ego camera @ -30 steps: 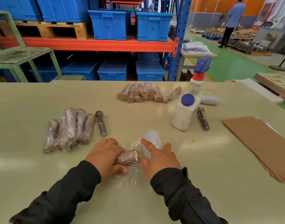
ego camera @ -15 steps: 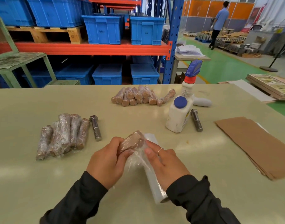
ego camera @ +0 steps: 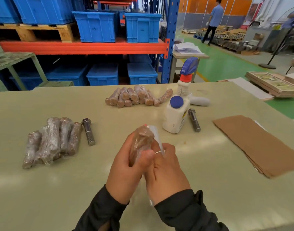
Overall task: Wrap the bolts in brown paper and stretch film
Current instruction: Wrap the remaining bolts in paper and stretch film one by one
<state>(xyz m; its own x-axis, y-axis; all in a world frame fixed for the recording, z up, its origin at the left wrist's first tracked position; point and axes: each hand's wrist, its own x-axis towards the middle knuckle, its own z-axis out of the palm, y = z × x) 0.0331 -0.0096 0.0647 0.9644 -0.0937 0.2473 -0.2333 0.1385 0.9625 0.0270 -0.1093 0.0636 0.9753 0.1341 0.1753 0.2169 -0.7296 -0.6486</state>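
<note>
My left hand (ego camera: 126, 170) grips a bolt wrapped in brown paper (ego camera: 141, 144), held upright above the table with clear stretch film over it. My right hand (ego camera: 164, 174) holds the stretch film roll (ego camera: 157, 139), mostly hidden behind the bolt and my fingers. A bundle of film-wrapped bolts (ego camera: 52, 140) lies at the left, with a bare bolt (ego camera: 88, 131) beside it. A second bare bolt (ego camera: 194, 120) lies right of the white bottle. A pile of paper-wrapped bolts (ego camera: 136, 97) sits at the back. Brown paper sheets (ego camera: 259, 144) are stacked at the right.
A white bottle with a blue cap (ego camera: 175, 114) and a spray bottle (ego camera: 186, 80) stand behind my hands. Boards (ego camera: 274, 84) lie at the table's far right corner. Blue crates (ego camera: 96, 25) fill the rack beyond. A person (ego camera: 213, 19) walks in the far aisle.
Both hands lifted the wrapped bolt off the table and turned it upright. The film roll rose with my right hand and now sits behind the bolt.
</note>
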